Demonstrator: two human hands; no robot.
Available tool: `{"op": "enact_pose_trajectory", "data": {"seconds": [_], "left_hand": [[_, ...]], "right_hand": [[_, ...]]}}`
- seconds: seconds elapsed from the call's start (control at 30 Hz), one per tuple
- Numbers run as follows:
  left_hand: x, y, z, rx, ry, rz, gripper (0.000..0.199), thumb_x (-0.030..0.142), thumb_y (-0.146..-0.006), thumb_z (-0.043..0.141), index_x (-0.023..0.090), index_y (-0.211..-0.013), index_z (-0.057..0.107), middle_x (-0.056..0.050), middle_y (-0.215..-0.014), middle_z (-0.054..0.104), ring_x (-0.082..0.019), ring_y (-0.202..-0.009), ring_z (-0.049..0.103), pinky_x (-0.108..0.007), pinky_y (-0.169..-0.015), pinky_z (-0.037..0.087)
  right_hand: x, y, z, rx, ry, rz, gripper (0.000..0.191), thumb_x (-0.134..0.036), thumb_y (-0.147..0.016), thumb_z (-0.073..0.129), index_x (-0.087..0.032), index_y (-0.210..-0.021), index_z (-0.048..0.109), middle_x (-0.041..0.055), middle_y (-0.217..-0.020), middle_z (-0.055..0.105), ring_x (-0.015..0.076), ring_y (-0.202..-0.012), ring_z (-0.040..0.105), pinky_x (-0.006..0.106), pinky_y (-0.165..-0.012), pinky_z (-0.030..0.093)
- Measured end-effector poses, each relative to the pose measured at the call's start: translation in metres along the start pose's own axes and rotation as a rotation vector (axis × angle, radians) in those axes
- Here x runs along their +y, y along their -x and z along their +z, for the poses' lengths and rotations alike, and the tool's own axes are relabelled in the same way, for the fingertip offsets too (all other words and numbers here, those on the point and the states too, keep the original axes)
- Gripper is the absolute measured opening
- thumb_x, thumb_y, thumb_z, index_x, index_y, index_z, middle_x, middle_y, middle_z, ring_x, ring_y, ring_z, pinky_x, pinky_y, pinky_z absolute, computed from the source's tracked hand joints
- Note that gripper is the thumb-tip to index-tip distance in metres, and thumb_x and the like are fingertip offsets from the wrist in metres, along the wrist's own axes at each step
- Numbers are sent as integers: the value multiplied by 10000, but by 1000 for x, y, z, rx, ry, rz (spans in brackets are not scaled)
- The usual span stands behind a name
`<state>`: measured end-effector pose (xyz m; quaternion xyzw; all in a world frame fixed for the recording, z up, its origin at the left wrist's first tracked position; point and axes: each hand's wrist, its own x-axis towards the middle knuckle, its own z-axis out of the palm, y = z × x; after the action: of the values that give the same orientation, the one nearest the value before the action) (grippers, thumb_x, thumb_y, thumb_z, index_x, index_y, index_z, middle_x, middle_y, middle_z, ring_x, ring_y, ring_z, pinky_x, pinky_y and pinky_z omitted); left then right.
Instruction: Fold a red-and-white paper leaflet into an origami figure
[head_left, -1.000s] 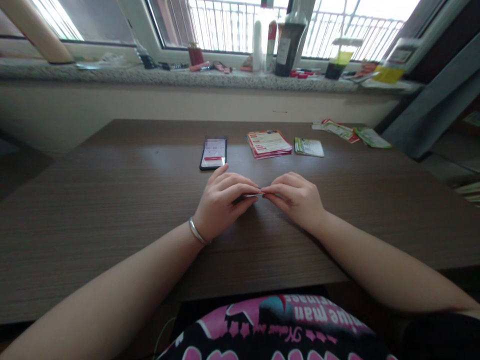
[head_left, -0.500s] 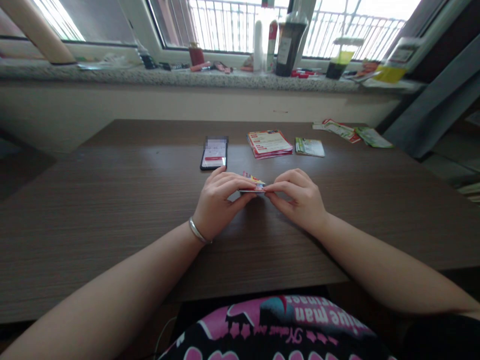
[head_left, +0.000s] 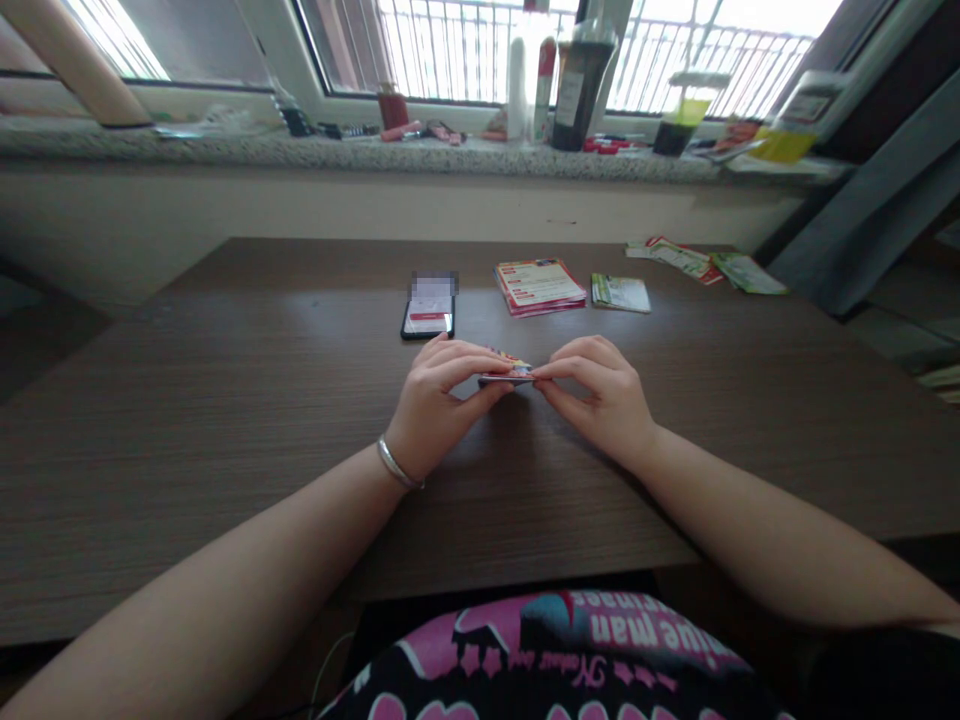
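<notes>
Between my two hands is a small, thin, colourful printed card (head_left: 517, 369), held nearly flat just above the table, its near edge toward me. My left hand (head_left: 442, 400), with a silver bangle at the wrist, pinches its left side between thumb and fingers. At its right end, the thumb and fingertips of my right hand (head_left: 596, 390) close on the edge. My fingers cover much of the card, so whether it is a single card or several cannot be made out. Just beyond my left hand lies a phone (head_left: 429, 310) with its screen lit.
A stack of red-bordered cards (head_left: 540, 287) sits on the brown table (head_left: 225, 400) beyond my hands. Right of it is a smaller green-and-white card pile (head_left: 621, 293). Torn-looking wrappers (head_left: 686, 260) lie at the far right. Bottles (head_left: 581, 90) and clutter line the windowsill (head_left: 450, 155).
Almost nothing differs. The card tilts slightly in my fingers, and both hands keep their pinch in nearly the same place.
</notes>
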<state>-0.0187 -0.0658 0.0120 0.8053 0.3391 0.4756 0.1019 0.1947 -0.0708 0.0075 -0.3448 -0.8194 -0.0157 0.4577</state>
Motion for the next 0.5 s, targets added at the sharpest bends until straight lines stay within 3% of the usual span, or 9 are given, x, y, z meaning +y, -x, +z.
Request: {"op": "enact_pose_trajectory", "data": {"seconds": [0.5], "left_hand": [[-1, 2, 2, 26, 27, 17, 37, 250, -833, 691, 245, -850, 724, -3, -894, 748, -169, -888, 676, -404, -977, 454]], "right_hand": [[-1, -1, 0, 1, -41, 13, 62, -233, -841, 656, -261, -888, 685, 30, -861, 701, 172, -822, 629, 344, -768, 510]]}}
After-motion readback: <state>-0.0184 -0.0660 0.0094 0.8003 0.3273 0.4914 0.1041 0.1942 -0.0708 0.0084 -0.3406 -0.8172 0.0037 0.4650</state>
